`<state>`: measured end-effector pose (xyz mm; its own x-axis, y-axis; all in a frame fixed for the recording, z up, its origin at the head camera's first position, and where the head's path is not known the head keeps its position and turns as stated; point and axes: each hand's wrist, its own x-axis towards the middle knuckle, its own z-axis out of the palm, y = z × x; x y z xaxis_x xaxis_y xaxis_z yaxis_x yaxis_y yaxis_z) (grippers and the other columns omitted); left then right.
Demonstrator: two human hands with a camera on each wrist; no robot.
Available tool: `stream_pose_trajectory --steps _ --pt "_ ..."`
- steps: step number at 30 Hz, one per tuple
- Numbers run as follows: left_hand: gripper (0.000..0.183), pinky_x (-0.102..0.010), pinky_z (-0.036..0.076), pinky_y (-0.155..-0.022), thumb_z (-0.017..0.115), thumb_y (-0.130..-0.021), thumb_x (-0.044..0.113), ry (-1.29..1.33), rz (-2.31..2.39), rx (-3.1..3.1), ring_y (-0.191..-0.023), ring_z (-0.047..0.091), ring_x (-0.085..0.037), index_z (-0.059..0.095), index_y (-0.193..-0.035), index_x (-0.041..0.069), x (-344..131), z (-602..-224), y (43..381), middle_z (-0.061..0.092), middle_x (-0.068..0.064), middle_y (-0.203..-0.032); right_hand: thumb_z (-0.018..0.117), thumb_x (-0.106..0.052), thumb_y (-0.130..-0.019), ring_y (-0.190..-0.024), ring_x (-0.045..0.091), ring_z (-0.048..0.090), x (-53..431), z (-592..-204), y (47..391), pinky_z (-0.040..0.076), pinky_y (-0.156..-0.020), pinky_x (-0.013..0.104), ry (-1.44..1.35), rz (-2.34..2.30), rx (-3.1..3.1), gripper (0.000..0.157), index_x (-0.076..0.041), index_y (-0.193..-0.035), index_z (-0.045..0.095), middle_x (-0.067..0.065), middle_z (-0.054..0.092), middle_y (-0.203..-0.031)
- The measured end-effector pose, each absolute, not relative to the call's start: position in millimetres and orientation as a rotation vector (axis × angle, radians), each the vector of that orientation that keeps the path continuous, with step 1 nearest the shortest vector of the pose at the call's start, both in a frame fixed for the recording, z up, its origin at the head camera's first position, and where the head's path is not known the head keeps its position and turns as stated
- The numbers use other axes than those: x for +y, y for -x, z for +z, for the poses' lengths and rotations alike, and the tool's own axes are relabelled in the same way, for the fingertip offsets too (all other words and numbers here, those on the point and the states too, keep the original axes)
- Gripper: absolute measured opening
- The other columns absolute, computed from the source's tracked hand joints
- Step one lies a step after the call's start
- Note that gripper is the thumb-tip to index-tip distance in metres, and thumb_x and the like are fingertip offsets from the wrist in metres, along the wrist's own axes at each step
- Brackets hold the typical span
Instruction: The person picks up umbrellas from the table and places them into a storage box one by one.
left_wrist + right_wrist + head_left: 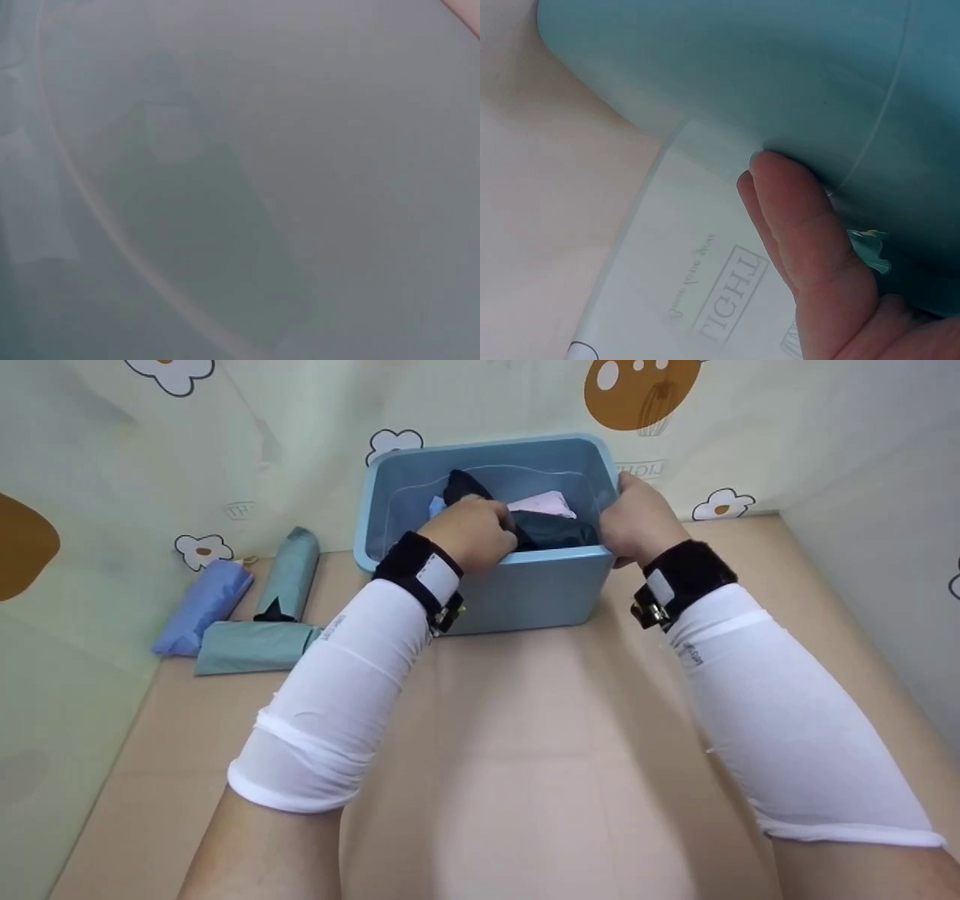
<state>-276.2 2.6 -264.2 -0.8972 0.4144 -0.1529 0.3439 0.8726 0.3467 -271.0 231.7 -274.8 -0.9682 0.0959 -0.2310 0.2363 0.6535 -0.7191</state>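
Note:
A blue plastic bin [525, 592] stands against the back wall, with several folded umbrellas inside. My left hand [476, 531] reaches over its front rim, fingers curled around a black folded umbrella [466, 486], which the hand partly hides. Beside it lie a dark green folded umbrella [555, 529] and a pink one [546, 504]; a bit of light blue [436, 506] shows behind the left hand. At the bin's right end my right hand [641, 519] grips the rim. In the right wrist view its fingers [799, 217] lie along the bin's outer wall [727, 82].
To the left of the bin lie a blue-violet folded umbrella [204, 607] and two grey-green ones, one lengthwise [291, 570], one crosswise [251, 647]. A printed sheet [300, 450] covers the wall behind. The tabletop [525, 750] is light brown.

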Motion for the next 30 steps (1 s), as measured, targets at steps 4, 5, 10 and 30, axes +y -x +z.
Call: stream_pose_trajectory --steps 4,5,10,30 --pt "0.043 -0.042 0.051 -0.099 0.045 -0.107 0.035 -0.588 0.446 2.791 -0.113 0.057 -0.026 0.062 -0.141 0.013 1.8 -264.0 276.2 0.057 -0.010 -0.146 0.040 -0.007 -0.103 -0.134 0.038 0.051 231.6 -273.7 271.2 0.065 -0.080 0.048 -0.273 -1.209 2.692 0.071 -0.013 -0.169 0.013 0.020 0.040 -0.162" --pt "0.044 -0.042 0.051 -0.098 0.045 -0.107 0.036 -0.593 0.443 2.789 -0.112 0.057 -0.026 0.061 -0.141 0.013 1.8 -264.0 276.3 0.058 -0.010 -0.144 0.040 -0.007 -0.103 -0.134 0.038 0.051 231.5 -273.4 271.2 0.065 -0.079 0.047 -0.273 -1.207 2.694 0.072 -0.013 -0.169 0.013 0.020 0.040 -0.162" --pt "0.044 -0.041 0.050 -0.093 0.044 -0.106 0.037 -0.595 0.427 2.763 -0.107 0.059 -0.026 0.060 -0.140 0.014 1.6 -263.8 277.3 0.063 -0.009 -0.132 0.040 -0.005 -0.102 -0.133 0.037 0.052 231.6 -273.8 271.1 0.065 -0.077 0.045 -0.275 -1.204 2.701 0.071 -0.012 -0.169 0.015 0.020 0.041 -0.161" --pt "0.042 -0.040 0.047 -0.086 0.044 -0.104 0.040 -0.593 0.425 2.727 -0.102 0.059 -0.025 0.062 -0.134 0.018 -2.4 -264.0 279.1 0.065 -0.006 -0.116 0.039 -0.001 -0.099 -0.130 0.038 0.054 232.1 -277.0 272.1 0.065 -0.072 0.045 -0.271 -1.209 2.712 0.068 -0.010 -0.165 0.025 0.021 0.045 -0.157"
